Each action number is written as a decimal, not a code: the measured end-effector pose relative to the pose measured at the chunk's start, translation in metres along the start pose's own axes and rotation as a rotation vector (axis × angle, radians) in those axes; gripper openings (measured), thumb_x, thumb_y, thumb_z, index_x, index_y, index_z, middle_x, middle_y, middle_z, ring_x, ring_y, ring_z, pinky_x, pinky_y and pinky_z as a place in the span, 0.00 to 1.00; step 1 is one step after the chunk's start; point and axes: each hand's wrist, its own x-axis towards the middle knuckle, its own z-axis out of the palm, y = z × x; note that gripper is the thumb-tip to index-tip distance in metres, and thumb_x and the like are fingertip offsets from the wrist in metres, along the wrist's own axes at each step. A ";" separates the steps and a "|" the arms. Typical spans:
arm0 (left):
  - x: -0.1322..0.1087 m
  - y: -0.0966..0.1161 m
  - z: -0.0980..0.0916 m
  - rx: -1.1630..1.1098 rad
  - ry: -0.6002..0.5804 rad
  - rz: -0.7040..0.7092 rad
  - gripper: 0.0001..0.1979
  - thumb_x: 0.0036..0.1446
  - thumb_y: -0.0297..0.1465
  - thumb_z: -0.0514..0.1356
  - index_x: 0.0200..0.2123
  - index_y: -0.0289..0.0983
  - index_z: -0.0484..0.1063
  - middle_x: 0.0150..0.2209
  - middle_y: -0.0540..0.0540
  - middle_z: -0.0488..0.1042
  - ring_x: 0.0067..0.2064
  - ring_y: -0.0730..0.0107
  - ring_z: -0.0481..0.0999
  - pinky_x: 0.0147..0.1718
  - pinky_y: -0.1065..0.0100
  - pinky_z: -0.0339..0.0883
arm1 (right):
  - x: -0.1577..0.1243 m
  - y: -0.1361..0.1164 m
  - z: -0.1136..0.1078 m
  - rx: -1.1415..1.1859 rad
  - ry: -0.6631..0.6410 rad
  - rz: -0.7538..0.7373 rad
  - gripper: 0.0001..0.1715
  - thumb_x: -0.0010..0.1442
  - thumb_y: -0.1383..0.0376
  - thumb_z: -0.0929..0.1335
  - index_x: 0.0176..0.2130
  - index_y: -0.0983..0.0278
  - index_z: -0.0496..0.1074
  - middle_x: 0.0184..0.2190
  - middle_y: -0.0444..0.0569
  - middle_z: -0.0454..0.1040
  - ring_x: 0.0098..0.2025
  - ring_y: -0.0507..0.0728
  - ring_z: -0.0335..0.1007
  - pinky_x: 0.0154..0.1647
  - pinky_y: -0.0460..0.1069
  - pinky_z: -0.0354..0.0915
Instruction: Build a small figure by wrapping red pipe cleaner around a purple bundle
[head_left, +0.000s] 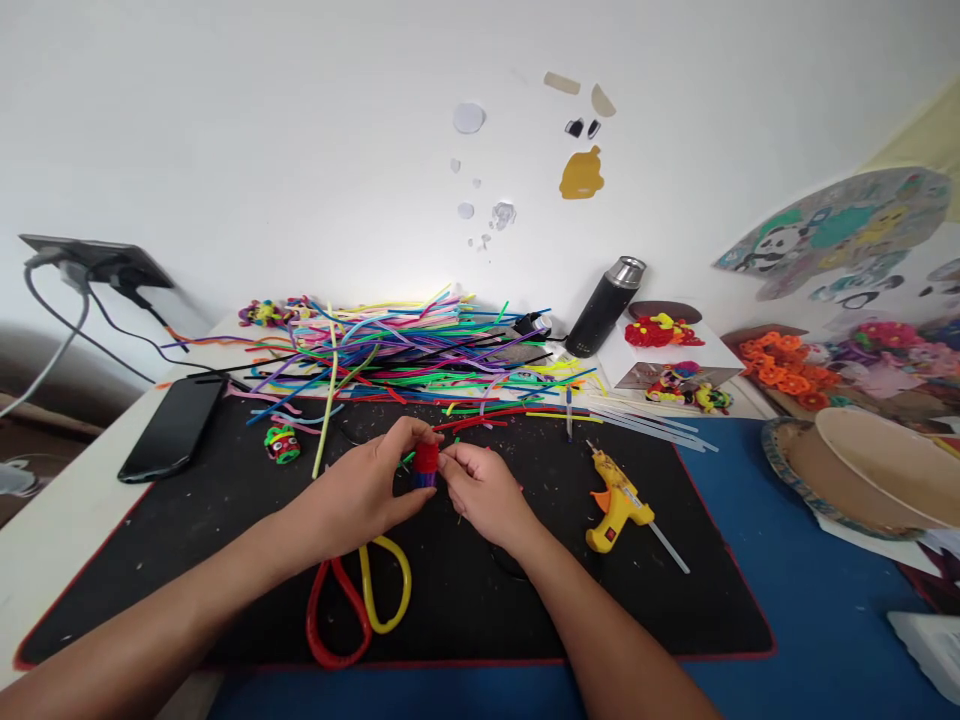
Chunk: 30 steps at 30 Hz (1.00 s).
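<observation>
Over the black mat, my left hand (367, 485) grips a small red and blue-purple cylinder (427, 462), apparently of coiled pipe cleaner, between thumb and fingers. My right hand (484, 490) has its fingers pinched together against the cylinder's right side; whatever is between those fingertips is too small to make out. A bit of green shows behind the cylinder. Below my left hand lie two large handle loops, one red (339, 625) and one yellow (387, 590), likely of scissors, with the rest hidden. Left of my hands sits a small red-and-green figure with eyes (282, 445).
A yellow glue gun (619, 505) with a glue stick lies to the right. Loose pipe cleaners (405, 345) pile along the wall. Around them are a phone (174, 428), a black flask (606, 308), a white box (679, 360), clear glue sticks (660, 420) and a bowl (885, 470).
</observation>
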 end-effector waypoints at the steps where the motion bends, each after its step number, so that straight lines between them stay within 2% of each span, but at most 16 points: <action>1: -0.001 -0.001 0.001 0.001 -0.002 0.008 0.21 0.62 0.34 0.65 0.56 0.45 0.65 0.53 0.44 0.81 0.52 0.55 0.84 0.50 0.59 0.77 | 0.000 0.001 -0.001 -0.026 0.014 0.000 0.22 0.70 0.46 0.66 0.38 0.62 0.74 0.18 0.37 0.61 0.19 0.50 0.55 0.22 0.46 0.51; 7: 0.001 -0.012 -0.001 0.072 -0.024 0.063 0.23 0.62 0.41 0.69 0.56 0.44 0.68 0.54 0.42 0.82 0.54 0.51 0.83 0.50 0.55 0.77 | -0.003 -0.007 -0.005 -0.262 0.071 -0.064 0.17 0.72 0.56 0.65 0.37 0.62 0.77 0.22 0.41 0.68 0.24 0.52 0.61 0.27 0.46 0.54; 12: 0.004 -0.016 -0.004 0.162 0.062 0.191 0.21 0.59 0.41 0.71 0.51 0.39 0.73 0.52 0.38 0.81 0.56 0.50 0.79 0.56 0.52 0.74 | -0.004 -0.015 -0.005 -0.380 0.078 -0.108 0.16 0.71 0.59 0.65 0.35 0.63 0.76 0.25 0.43 0.71 0.28 0.53 0.64 0.30 0.47 0.55; 16: 0.003 -0.012 -0.006 0.131 0.095 0.223 0.18 0.64 0.40 0.67 0.54 0.39 0.74 0.50 0.40 0.80 0.53 0.54 0.80 0.54 0.54 0.75 | -0.006 -0.017 -0.009 -0.291 0.042 -0.103 0.17 0.72 0.56 0.65 0.36 0.62 0.76 0.22 0.41 0.67 0.26 0.53 0.62 0.28 0.47 0.54; 22: 0.002 -0.010 -0.010 0.077 0.118 0.233 0.18 0.64 0.40 0.67 0.54 0.40 0.74 0.49 0.41 0.81 0.51 0.55 0.80 0.53 0.56 0.74 | -0.009 -0.025 -0.017 -0.198 -0.016 -0.108 0.18 0.70 0.52 0.68 0.33 0.61 0.74 0.20 0.39 0.63 0.23 0.52 0.58 0.26 0.47 0.53; 30: 0.002 -0.014 -0.011 -0.009 0.142 0.168 0.21 0.62 0.42 0.68 0.55 0.41 0.75 0.51 0.42 0.80 0.52 0.57 0.80 0.54 0.58 0.74 | -0.009 -0.031 -0.016 0.152 -0.126 -0.022 0.24 0.64 0.44 0.71 0.34 0.62 0.72 0.14 0.32 0.56 0.16 0.48 0.49 0.19 0.46 0.50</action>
